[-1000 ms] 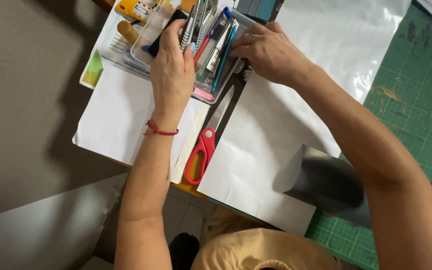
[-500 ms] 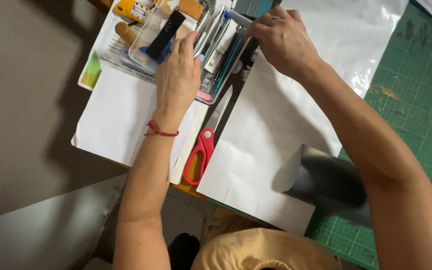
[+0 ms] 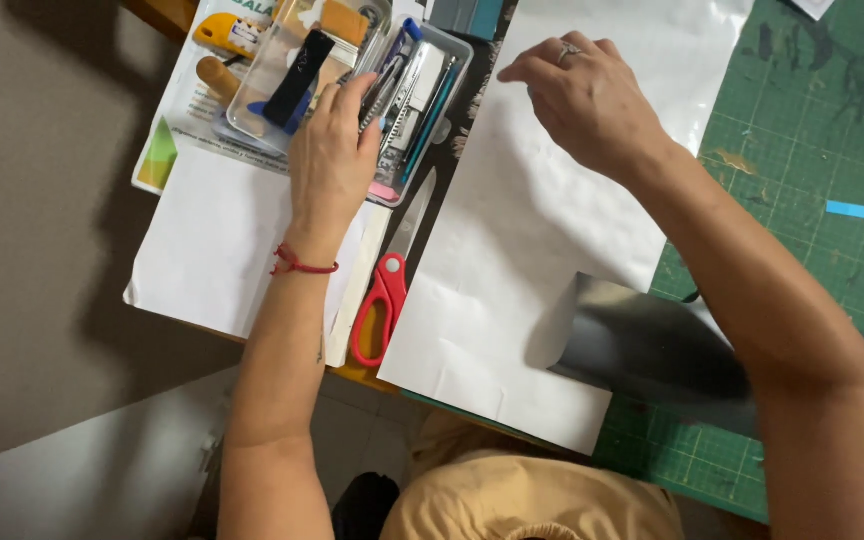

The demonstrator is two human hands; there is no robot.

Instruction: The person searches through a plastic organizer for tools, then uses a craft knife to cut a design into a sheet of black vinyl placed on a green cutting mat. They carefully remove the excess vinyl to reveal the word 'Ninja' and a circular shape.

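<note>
The left hand (image 3: 332,160) is lying palm down across the near edge of a clear plastic tray (image 3: 449,60) full of pens and small tools, its fingers reaching in among them; whether they are closing on any one tool I cannot tell, since the back of the hand is covering them. A thin red cord is circling that wrist. The right hand (image 3: 587,100) is hovering over a large white sheet (image 3: 512,290), loosely curled with thumb and forefinger drawn close together at the sheet's upper left part, and nothing can be seen between them. The tray is sitting at the far left of the desk, just beside the white sheet and partly over a printed leaflet (image 3: 167,150). Red-handled scissors (image 3: 384,295) are lying just below the tray, between the left forearm and the white sheet, blades pointing toward the tray. A second white paper (image 3: 207,240) is lying under the left wrist. A curled grey sheet (image 3: 642,340) is resting on the white sheet's near right corner, by the right forearm. A green cutting mat (image 3: 802,170) is covering the desk to the right.
</note>
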